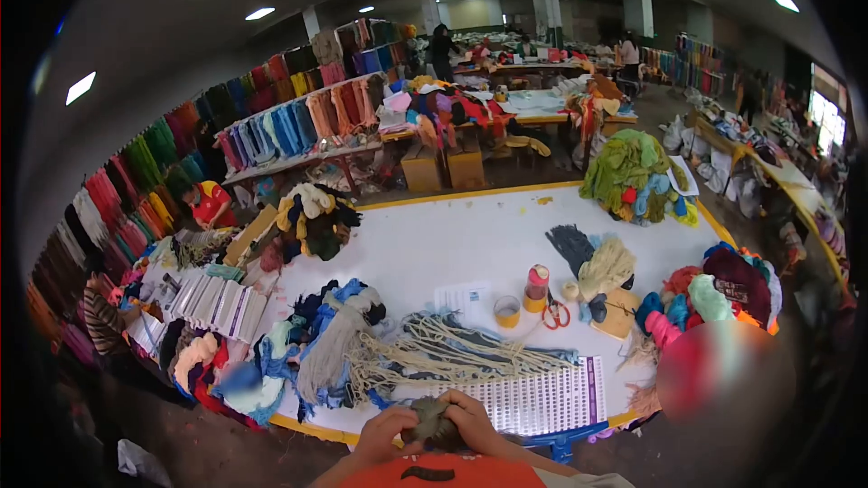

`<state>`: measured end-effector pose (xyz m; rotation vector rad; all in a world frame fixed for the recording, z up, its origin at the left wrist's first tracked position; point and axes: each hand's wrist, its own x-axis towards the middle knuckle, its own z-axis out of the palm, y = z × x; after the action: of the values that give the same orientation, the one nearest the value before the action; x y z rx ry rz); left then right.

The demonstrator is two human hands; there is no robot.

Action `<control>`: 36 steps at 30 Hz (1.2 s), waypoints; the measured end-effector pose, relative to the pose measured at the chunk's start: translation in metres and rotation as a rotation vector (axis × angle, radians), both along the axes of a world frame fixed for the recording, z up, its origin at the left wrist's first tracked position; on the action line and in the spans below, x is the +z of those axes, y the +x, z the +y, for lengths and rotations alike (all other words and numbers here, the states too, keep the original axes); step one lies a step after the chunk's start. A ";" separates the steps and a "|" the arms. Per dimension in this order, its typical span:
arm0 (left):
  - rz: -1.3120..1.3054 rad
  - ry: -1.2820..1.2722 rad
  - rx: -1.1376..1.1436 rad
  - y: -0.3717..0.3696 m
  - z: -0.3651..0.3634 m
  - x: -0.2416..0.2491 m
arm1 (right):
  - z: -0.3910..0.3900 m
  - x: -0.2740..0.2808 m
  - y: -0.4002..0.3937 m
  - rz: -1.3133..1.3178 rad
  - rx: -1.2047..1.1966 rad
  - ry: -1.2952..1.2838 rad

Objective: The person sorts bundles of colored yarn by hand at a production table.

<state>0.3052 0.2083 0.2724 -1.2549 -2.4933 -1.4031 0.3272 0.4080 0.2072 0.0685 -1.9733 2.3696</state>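
Observation:
At the table's front edge, close to my body, a small bundle of grey-olive yarn is gripped from both sides. My left hand has its fingers closed on the left side of it, and my right hand curls round the right side. Just beyond lies a white card with rows of holes and a purple printed edge. Long cream and blue-grey yarn strands are spread across its far part. To the left rests a thick grey hank of yarn.
Orange-handled scissors, a thread cone and a roll-like container stand mid-table near a printed sheet. Yarn heaps sit along the edges. More hole cards lie left, where two people work.

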 end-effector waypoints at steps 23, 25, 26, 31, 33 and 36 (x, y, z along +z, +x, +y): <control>0.152 0.288 -0.089 -0.027 -0.027 -0.033 | -0.039 -0.007 0.014 -0.200 -0.376 -0.442; 0.091 0.313 -0.101 -0.028 -0.021 -0.026 | -0.032 0.003 0.015 -0.123 -0.308 -0.378; 0.021 0.338 -0.110 -0.027 -0.020 -0.023 | -0.024 0.010 0.016 -0.137 -0.215 -0.115; -0.801 0.512 -0.008 -0.015 -0.021 -0.024 | -0.023 0.038 0.022 -0.313 0.346 -0.214; -0.923 0.738 0.048 -0.021 -0.025 -0.028 | -0.026 0.023 0.015 -0.283 0.320 -0.193; -0.900 0.777 0.101 -0.020 -0.029 -0.016 | -0.026 -0.006 0.000 0.152 0.379 0.057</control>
<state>0.2857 0.1792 0.2563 -0.3542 -1.8235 -2.9288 0.3271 0.3820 0.2015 0.6605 -2.1079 2.4242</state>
